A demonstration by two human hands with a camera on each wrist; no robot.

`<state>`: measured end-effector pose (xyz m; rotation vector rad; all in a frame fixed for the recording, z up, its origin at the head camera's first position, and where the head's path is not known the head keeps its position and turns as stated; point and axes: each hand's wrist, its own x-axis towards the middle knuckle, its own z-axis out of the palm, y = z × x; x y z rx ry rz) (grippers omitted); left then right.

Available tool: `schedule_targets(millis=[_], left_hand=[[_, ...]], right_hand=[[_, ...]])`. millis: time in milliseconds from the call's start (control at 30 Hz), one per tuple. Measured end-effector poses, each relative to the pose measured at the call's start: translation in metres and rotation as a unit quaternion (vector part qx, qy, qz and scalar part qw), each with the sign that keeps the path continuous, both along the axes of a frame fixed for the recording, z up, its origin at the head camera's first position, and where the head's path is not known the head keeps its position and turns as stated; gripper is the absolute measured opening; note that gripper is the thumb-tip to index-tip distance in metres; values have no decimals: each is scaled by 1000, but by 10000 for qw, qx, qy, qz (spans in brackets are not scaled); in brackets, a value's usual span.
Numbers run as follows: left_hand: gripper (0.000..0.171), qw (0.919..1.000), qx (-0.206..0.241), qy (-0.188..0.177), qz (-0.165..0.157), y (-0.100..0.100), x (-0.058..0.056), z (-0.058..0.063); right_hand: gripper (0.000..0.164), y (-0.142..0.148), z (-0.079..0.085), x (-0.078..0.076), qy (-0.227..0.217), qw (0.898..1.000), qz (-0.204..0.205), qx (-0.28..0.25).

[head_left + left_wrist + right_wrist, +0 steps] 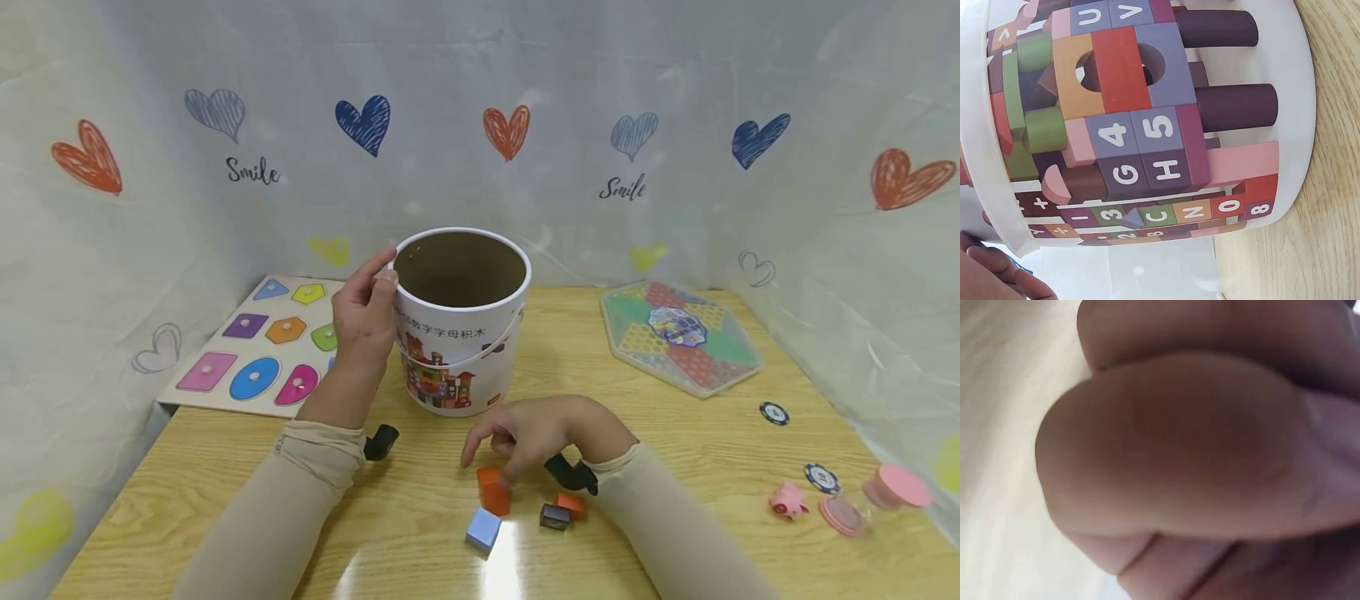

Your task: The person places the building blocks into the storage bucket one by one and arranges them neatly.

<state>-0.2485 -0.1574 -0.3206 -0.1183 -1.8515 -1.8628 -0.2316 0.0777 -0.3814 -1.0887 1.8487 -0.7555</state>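
A white toy-block bucket [491, 354] with printed blocks and a thin handle stands upright at the table's middle, its mouth up. My left hand [360, 321] grips its rim on the left side, thumb at the edge. In the left wrist view the bucket's printed wall [1166, 175] fills most of the picture. My right hand [536, 429] hovers low in front of the bucket, fingers bent and spread, thumb tip over an orange block [496, 498]. Nearby lie a light blue block [483, 528], a dark block [555, 517] and another orange block [572, 504]. The right wrist view shows mostly blurred fingers [1166, 450].
A wooden shape puzzle board [232, 358] lies behind my left arm. At the back right rests a hexagonal case [720, 358] with coloured sections. Along the right are poker chips [774, 413], a pink pig figure [789, 501] and pink round pieces [842, 515]. Printed curtains surround the table.
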Motion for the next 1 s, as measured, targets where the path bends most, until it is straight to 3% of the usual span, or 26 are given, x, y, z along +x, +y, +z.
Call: schedule_targets(millis=[233, 500, 667, 800, 867, 933, 1000], left_hand=[[38, 9994, -43, 302, -133, 2, 0, 2], [33, 9998, -122, 140, 78, -6, -22, -21], [32, 9998, -95, 52, 141, -7, -23, -24], [32, 9998, -130, 30, 123, -8, -23, -25], [32, 9998, -162, 41, 104, -8, -24, -25], [32, 9997, -193, 87, 85, -8, -24, -25], [32, 9997, -194, 131, 94, -8, -24, -25]], right_hand=[[54, 13, -16, 1, -173, 9995, -58, 257], [39, 6, -22, 3, 649, 9973, -290, 190], [33, 6, -23, 0, 927, 9949, -405, -59], [31, 11, -14, -7, 737, 9925, -359, -911], [31, 14, -5, -10, 491, 9849, -358, -1620], [32, 18, 8, -13, 102, 9672, -479, -2493], [32, 20, 22, -15, -197, 9378, -795, -3375]])
